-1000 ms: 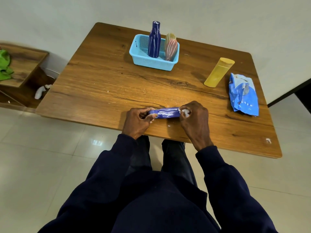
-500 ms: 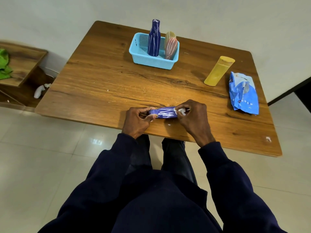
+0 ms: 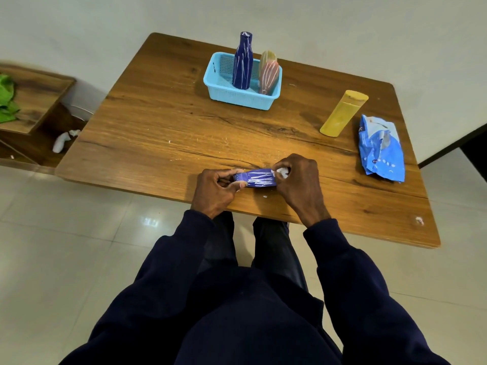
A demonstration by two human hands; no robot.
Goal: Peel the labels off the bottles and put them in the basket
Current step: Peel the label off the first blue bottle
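You are in the peeling step. The blue bottle lies on its side between your two grips, low over the near edge of the desk. Your left grip is curled around one end and holds it steady. Your right grip is at the other end, with the fingers pinched on a white wad of label.

White streaks run along the bottle's body, so I judge the peeling is nearly done but not finished. For the next move, keep the left hold firm and pull the wad away from it until the last paper comes free.

The basket stands well beyond both grips, with a dark blue bottle and a pink bottle upright inside. A yellow bottle waits beyond your right grip, probably the following one.
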